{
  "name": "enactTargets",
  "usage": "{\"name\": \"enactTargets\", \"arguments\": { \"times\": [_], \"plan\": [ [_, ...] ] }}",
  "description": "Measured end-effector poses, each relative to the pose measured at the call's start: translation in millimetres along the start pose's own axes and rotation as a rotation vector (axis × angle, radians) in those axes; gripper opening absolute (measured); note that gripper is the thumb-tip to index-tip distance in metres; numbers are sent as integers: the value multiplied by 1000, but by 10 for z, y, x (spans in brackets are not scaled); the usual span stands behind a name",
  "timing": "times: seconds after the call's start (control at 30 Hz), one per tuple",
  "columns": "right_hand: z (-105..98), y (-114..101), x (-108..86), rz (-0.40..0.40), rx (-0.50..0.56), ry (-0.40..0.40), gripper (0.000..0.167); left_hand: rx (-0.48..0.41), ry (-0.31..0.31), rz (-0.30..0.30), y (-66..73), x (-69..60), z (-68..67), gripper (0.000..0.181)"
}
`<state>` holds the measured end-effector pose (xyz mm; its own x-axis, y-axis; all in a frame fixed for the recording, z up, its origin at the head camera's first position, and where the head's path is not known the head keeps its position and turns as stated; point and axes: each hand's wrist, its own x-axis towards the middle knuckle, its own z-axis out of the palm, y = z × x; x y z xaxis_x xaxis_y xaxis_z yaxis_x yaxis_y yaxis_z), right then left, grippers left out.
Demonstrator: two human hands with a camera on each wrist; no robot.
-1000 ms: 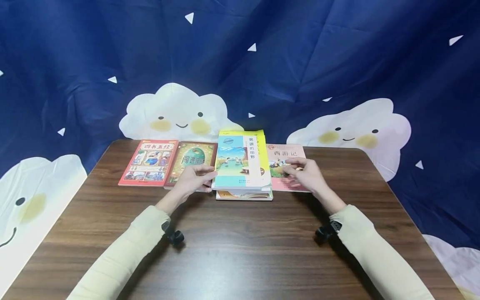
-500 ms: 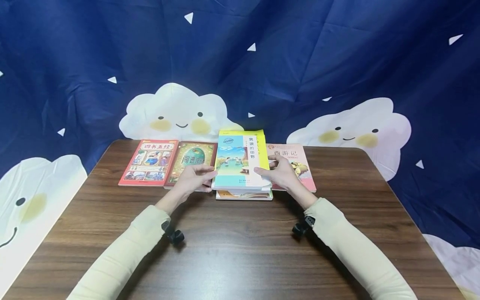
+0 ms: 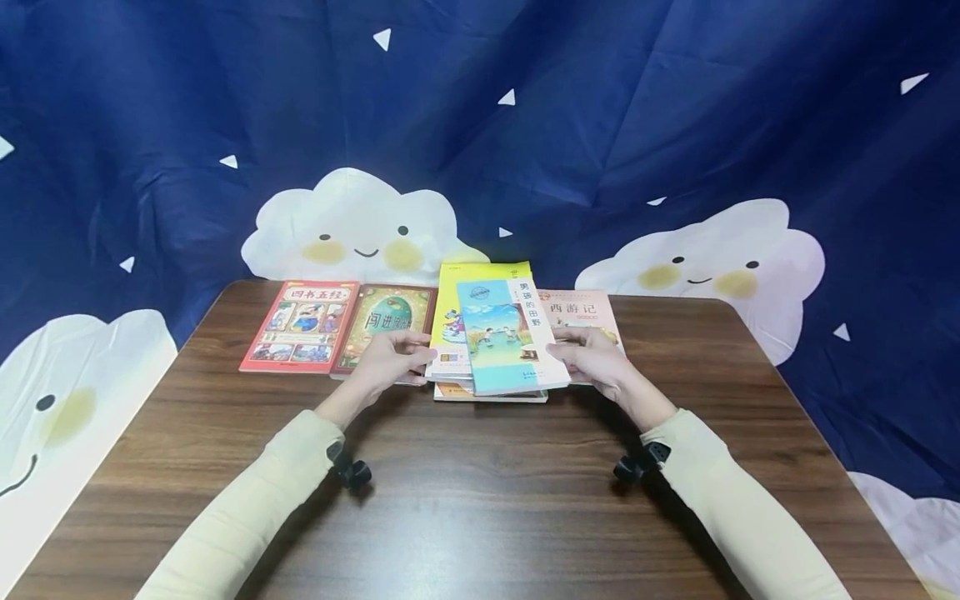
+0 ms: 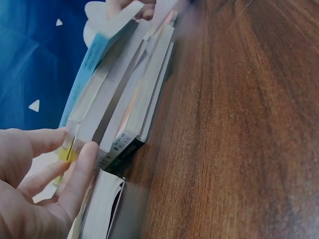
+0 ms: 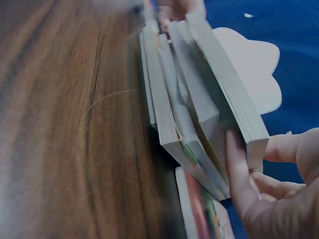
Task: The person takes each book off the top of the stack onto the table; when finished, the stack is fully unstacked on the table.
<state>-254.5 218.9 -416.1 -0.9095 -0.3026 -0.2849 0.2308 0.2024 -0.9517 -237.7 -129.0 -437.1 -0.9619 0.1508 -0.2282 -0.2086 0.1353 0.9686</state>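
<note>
Blue book [image 3: 504,337], top away, length slanting left

Inspected from my left hand [image 3: 386,360]: farther left of it, the red book [image 3: 300,329] reads 四书五经; just behind it, the brown-bordered book [image 3: 390,304] reads 闯进, remaining characters unclear. The blue book [image 3: 498,333] pinched in my right hand [image 3: 603,362] reads 男孩的田野. Behind that hand, the pink book [image 3: 581,302] reads 西游记. Between both hands, the yellow book [image 3: 450,304] bears a mostly covered title.

books [image 3: 495,343]: smooth paper | table [image 3: 480,500]: faintly glossy wood-grain | backdrop [image 3: 585,133]: cloth
</note>
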Motion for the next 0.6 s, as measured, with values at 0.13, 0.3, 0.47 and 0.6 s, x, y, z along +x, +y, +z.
{"name": "enactTargets", "arguments": {
  "times": [0.13, 0.3, 0.47, 0.6],
  "plan": [
    [-142, 65, -114, -37, 108, -7, 58, 2, -7, 5, -16, 23, -1, 48],
    [-416, 93, -310, -75, 241, 38, 36, -4, -16, -1, -12, 23, 2, 49],
    [-906, 91, -519, -118, 337, 77, 27, 2, -3, -2, -14, 36, 7, 48],
    [-1361, 125, -639, -150, 342, 90, 35, 2, 2, -4, -28, 47, 3, 47]
  ]
}}
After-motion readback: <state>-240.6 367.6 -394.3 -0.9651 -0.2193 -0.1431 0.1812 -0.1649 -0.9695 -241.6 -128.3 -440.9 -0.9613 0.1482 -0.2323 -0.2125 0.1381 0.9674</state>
